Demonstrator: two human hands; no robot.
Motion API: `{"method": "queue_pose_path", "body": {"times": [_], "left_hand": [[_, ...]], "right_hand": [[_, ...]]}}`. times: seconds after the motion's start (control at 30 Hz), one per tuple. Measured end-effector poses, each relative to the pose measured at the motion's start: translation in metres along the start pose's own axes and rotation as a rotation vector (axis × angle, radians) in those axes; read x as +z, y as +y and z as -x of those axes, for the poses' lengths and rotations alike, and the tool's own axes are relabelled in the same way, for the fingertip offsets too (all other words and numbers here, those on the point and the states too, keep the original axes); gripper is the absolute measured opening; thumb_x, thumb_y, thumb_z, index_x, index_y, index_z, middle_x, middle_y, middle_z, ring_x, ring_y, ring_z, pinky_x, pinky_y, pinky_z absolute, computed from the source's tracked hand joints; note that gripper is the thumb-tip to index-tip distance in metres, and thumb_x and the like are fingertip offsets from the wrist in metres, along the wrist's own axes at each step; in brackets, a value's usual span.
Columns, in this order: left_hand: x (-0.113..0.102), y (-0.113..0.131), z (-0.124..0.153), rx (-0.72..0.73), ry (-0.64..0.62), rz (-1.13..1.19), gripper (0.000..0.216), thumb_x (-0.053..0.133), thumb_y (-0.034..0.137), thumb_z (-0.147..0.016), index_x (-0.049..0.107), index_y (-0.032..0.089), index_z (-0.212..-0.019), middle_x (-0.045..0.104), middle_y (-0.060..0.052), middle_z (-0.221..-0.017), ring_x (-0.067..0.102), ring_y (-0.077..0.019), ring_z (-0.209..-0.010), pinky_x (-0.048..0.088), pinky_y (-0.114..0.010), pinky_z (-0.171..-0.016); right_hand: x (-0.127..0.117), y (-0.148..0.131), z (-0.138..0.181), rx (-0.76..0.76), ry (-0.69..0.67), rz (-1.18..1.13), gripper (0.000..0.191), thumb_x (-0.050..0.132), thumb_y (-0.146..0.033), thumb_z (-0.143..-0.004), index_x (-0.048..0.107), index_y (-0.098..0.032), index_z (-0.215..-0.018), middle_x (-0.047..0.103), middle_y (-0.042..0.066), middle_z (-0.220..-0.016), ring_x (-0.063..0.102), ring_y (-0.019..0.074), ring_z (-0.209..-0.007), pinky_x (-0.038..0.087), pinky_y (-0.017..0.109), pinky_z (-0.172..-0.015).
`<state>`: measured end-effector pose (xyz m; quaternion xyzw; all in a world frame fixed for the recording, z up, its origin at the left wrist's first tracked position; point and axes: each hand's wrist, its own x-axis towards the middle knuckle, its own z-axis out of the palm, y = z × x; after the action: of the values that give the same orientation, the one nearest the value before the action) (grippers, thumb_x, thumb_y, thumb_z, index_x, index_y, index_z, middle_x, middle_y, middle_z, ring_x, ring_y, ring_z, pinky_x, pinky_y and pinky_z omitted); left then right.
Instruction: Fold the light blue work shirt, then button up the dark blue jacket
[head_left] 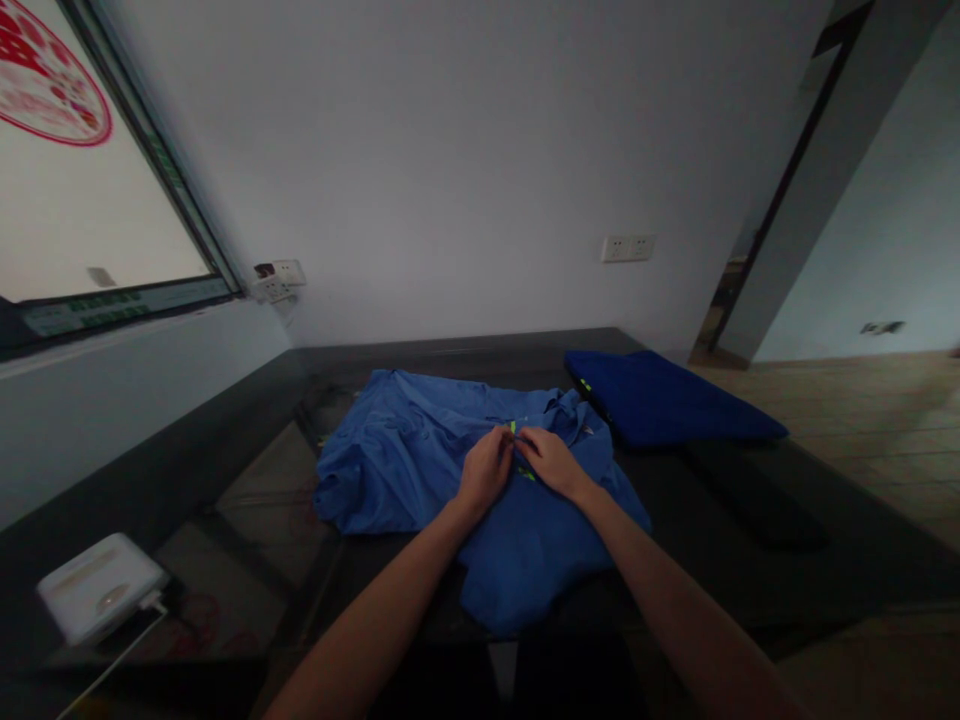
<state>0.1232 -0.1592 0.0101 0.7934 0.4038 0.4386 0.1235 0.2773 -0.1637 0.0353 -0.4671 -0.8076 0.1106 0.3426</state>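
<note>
- Near the middle of the frame there's a rumpled blue garment spread over a dark, glossy surface, with one part hanging toward the bottom edge.
- Both hands are on it, fingertips basically meeting. The left hand has its grip pinched on the cloth, and the right hand is pinching it too, just beside. Tiny fold between them, too blurry to make out properly.
- Couple of bright yellow-green bits show on the fabric right by the fingers.
- Right of center, a darker blue flat piece lies on the same surface, right beside the garment, nobody touching it.
- Lower left corner: a white box with a white cable plugged in, well apart from the hands.
- Upper left is a window with a red round sticker, and wall sockets sit right of center.
</note>
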Motion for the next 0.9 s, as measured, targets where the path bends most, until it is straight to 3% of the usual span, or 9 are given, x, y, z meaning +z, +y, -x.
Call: {"method": "queue_pose_path", "body": {"times": [0.33, 0.63, 0.8, 0.9], "left_hand": [[0.005, -0.001, -0.003, -0.119, 0.037, 0.337, 0.017, 0.052, 0.017, -0.084, 0.049, 0.020, -0.100, 0.064, -0.002, -0.089, 0.062, -0.0143, -0.082, 0.048, -0.026, -0.074], [0.007, -0.003, -0.001, -0.157, 0.057, 0.355, 0.020, 0.055, 0.014, -0.081, 0.049, 0.021, -0.099, 0.064, 0.001, -0.082, 0.062, -0.0129, -0.076, 0.049, -0.025, -0.072], [0.005, -0.002, 0.000, -0.132, 0.067, 0.387, 0.031, 0.054, 0.012, -0.081, 0.048, 0.022, -0.109, 0.064, 0.002, -0.082, 0.063, -0.0128, -0.077, 0.048, -0.025, -0.074], [0.003, 0.000, -0.001, -0.137, 0.069, 0.385, 0.030, 0.055, 0.015, -0.082, 0.049, 0.022, -0.111, 0.064, 0.001, -0.082, 0.062, -0.0127, -0.075, 0.049, -0.025, -0.074]], "right_hand": [[-0.004, 0.005, 0.001, 0.075, 0.065, 0.099, 0.011, 0.047, -0.025, -0.091, 0.057, -0.020, -0.092, 0.064, 0.004, -0.084, 0.059, 0.0183, -0.081, 0.040, 0.028, -0.073], [-0.006, -0.001, 0.003, -0.009, 0.051, 0.117, 0.014, 0.046, -0.025, -0.091, 0.060, -0.020, -0.090, 0.063, 0.005, -0.084, 0.058, 0.0191, -0.081, 0.042, 0.029, -0.075], [-0.006, -0.005, 0.005, -0.107, 0.032, 0.139, 0.016, 0.046, -0.024, -0.091, 0.062, -0.020, -0.094, 0.066, 0.007, -0.093, 0.058, 0.0207, -0.091, 0.042, 0.031, -0.082], [-0.008, -0.005, 0.004, -0.083, 0.051, 0.113, 0.016, 0.048, -0.024, -0.090, 0.062, -0.021, -0.096, 0.066, 0.006, -0.093, 0.058, 0.0207, -0.090, 0.043, 0.031, -0.081]]}}
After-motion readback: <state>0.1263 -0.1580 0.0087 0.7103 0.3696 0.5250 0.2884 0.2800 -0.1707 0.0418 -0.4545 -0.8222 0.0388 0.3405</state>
